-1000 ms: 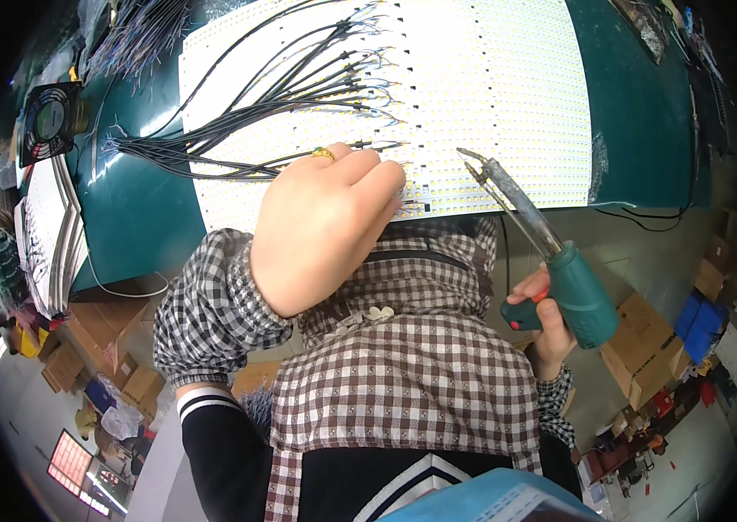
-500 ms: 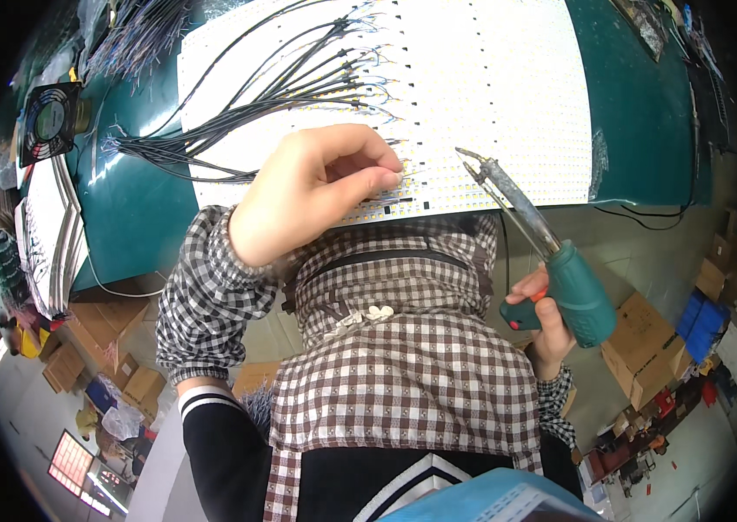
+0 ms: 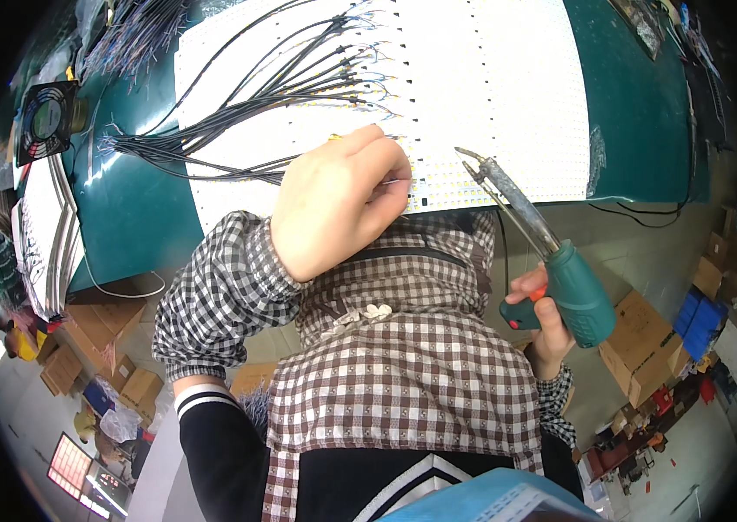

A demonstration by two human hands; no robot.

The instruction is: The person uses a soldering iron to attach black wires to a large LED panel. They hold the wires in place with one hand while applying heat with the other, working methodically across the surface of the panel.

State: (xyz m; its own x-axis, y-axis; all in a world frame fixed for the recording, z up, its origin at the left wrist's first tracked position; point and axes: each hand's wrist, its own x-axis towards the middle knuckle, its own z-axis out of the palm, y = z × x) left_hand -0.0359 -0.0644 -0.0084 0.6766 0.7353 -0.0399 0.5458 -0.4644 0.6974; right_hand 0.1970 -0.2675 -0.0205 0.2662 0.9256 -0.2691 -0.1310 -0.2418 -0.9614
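Observation:
My left hand (image 3: 342,200) is over the near edge of a white LED panel (image 3: 533,130), with thumb and fingers pinched together. What lies between the fingertips is too small to make out. Black cables (image 3: 238,117) fan across the panel, their thin stripped ends in a row along it; the nearest ones run beneath my left hand. My right hand (image 3: 549,326) grips the handle of a green soldering gun (image 3: 579,296) with a red trigger. Its metal tip points up and left, over the panel and to the right of my left hand.
A small black fan (image 3: 46,122) stands at the green table's (image 3: 125,235) left side, above a stack of white panels (image 3: 45,235). A wire bundle (image 3: 138,35) lies at the far left. Cardboard boxes (image 3: 642,348) sit on the floor at right. A dark cord (image 3: 646,216) hangs by the table's right edge.
My left hand has moved slightly right and turned, its fingers curling further over the panel's near edge. The panel has shifted slightly left. My right hand and the soldering gun stay put.

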